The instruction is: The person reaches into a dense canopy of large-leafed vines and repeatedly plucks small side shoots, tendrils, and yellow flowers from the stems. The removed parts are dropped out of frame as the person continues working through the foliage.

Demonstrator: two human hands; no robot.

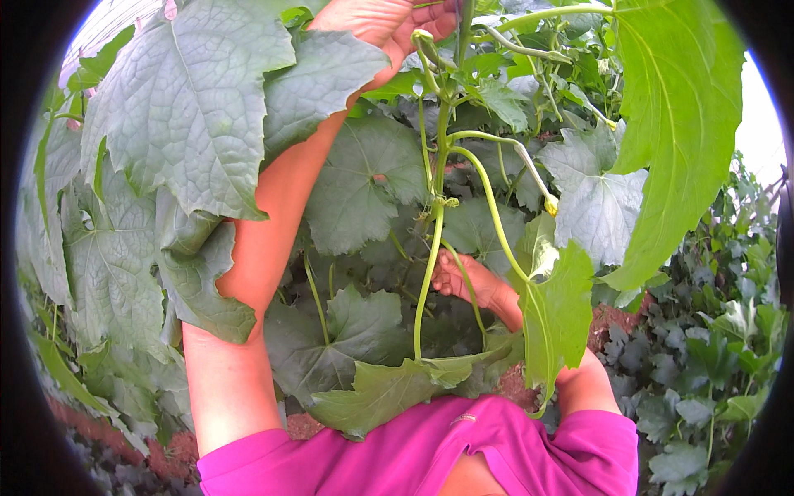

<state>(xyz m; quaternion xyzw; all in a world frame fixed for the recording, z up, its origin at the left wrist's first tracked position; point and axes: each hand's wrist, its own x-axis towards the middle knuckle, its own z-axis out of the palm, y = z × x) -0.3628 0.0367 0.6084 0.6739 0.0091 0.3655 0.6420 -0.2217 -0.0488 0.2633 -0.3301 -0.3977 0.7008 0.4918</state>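
Note:
A green vine stem [443,142] of a climbing gourd-like plant rises before me, with tendrils, flower buds and large lobed leaves. My left hand [409,25] is raised to the top of the view beside the upper stem; its fingertips are partly cut off, so its grip is unclear. Lower down, my right hand [456,276] reaches behind a leaf stalk, fingers curled close to a thin strand near the stem; what it holds cannot be made out. A yellow-tipped bud [551,204] hangs at the right of the stem. A broad leaf [558,310] partly covers my right forearm.
Large leaves [186,105] overlap my left arm on the left. Another big bright leaf [679,136] hangs at the upper right. More vines [707,372] grow in a row at the right, and reddish soil [177,456] shows at the lower left.

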